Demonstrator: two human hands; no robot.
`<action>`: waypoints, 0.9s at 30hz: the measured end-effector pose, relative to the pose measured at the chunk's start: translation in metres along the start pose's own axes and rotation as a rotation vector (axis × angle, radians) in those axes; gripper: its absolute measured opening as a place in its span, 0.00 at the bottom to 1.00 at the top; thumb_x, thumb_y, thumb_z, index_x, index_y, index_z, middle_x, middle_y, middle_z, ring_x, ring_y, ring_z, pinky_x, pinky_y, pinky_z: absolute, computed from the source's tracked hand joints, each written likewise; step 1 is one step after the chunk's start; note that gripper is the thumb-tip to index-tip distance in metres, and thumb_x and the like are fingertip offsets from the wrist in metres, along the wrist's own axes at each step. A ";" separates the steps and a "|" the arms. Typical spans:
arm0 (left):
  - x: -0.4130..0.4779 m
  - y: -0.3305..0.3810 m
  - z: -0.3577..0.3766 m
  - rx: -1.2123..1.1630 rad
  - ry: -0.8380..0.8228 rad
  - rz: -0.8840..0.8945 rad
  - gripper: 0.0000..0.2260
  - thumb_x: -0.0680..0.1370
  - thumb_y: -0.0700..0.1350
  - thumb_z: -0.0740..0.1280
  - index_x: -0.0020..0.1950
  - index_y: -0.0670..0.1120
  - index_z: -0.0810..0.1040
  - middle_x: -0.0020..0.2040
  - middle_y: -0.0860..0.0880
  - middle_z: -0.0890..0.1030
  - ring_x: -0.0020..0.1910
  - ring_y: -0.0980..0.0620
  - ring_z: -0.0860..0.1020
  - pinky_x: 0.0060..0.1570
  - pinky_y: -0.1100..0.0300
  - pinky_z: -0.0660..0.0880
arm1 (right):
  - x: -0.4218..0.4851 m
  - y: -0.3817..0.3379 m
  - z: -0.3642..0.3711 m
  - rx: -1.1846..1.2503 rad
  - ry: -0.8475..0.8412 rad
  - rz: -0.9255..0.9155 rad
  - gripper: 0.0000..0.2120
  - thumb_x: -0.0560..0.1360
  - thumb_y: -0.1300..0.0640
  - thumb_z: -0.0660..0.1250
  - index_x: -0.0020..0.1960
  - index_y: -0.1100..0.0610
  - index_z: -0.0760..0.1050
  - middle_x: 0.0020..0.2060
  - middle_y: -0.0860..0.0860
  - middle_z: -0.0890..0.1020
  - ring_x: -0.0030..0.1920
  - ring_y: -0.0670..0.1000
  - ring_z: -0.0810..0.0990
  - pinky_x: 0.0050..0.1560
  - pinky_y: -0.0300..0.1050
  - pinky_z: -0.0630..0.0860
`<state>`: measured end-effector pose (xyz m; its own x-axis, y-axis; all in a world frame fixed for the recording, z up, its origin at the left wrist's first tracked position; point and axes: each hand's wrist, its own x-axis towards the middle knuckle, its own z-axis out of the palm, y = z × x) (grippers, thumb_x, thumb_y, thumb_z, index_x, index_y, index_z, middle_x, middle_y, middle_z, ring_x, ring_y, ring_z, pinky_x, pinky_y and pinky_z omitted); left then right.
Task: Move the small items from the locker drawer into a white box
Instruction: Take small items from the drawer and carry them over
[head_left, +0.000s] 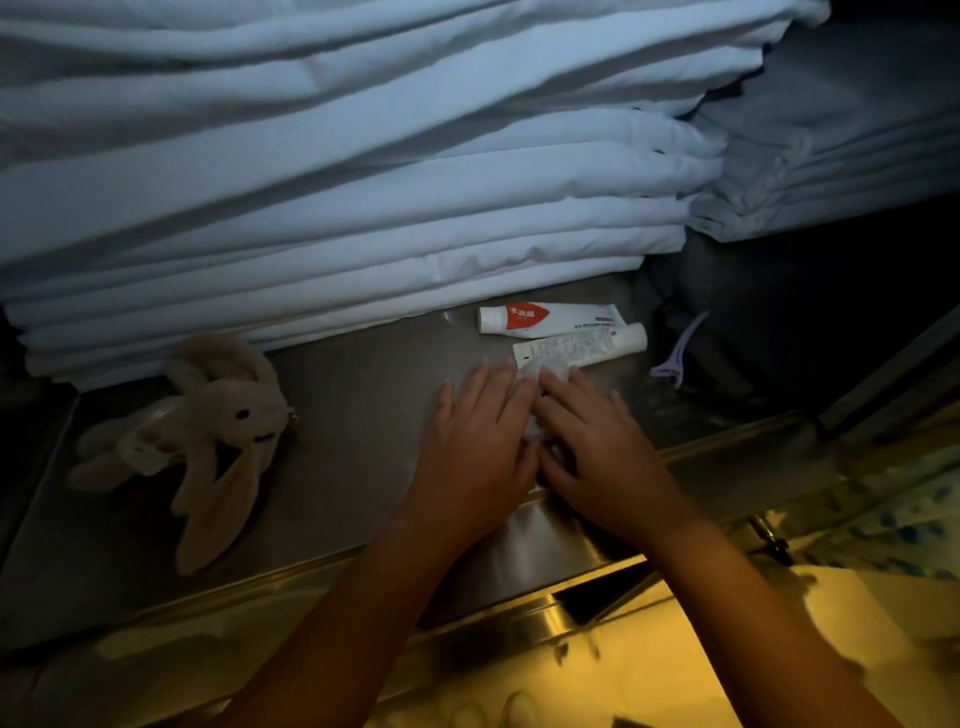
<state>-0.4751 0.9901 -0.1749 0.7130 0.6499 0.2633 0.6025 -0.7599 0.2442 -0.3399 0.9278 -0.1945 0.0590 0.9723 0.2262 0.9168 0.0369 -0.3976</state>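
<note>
Both my hands lie side by side on the metal drawer floor (353, 415). My left hand (478, 436) and my right hand (597, 457) have straight fingers resting over a small crumpled clear-white packet (540, 376), mostly hidden under them. Just beyond the fingertips lie two white tubes: one with a red label (545, 317) and one with small print (582, 348). A purple hair clip (675, 358) lies to the right. A beige plush rabbit (208, 436) lies at the left of the drawer. The white box is at the lower right, its edge (852, 613) lit yellow.
A tall stack of folded white sheets (337, 182) fills the back of the drawer, with grey folded linen (831, 156) at the right. The drawer's metal front rim (363, 566) runs under my forearms. A patterned cloth (904, 509) shows at the right edge.
</note>
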 end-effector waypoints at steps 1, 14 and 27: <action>0.001 -0.001 0.001 -0.002 -0.011 0.015 0.24 0.74 0.47 0.64 0.69 0.40 0.69 0.68 0.39 0.70 0.69 0.40 0.65 0.65 0.40 0.58 | -0.002 0.000 -0.001 0.017 0.009 -0.006 0.27 0.76 0.51 0.62 0.72 0.48 0.56 0.73 0.49 0.59 0.73 0.51 0.51 0.66 0.51 0.45; 0.031 0.006 0.019 0.048 -0.153 0.152 0.28 0.79 0.53 0.56 0.76 0.49 0.50 0.77 0.46 0.48 0.74 0.49 0.45 0.69 0.48 0.43 | -0.011 0.058 -0.034 -0.151 0.082 0.272 0.26 0.76 0.47 0.61 0.72 0.51 0.61 0.74 0.50 0.56 0.74 0.53 0.50 0.69 0.59 0.47; 0.041 0.002 0.031 0.083 -0.243 0.177 0.26 0.80 0.55 0.52 0.76 0.50 0.49 0.77 0.47 0.47 0.74 0.49 0.42 0.70 0.48 0.41 | -0.009 0.049 -0.019 -0.136 0.075 0.398 0.27 0.78 0.45 0.56 0.74 0.54 0.56 0.75 0.54 0.52 0.74 0.53 0.50 0.70 0.52 0.48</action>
<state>-0.4333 1.0145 -0.1920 0.8682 0.4923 0.0619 0.4815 -0.8661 0.1345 -0.2877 0.9164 -0.1988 0.4426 0.8849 0.1451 0.8601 -0.3732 -0.3477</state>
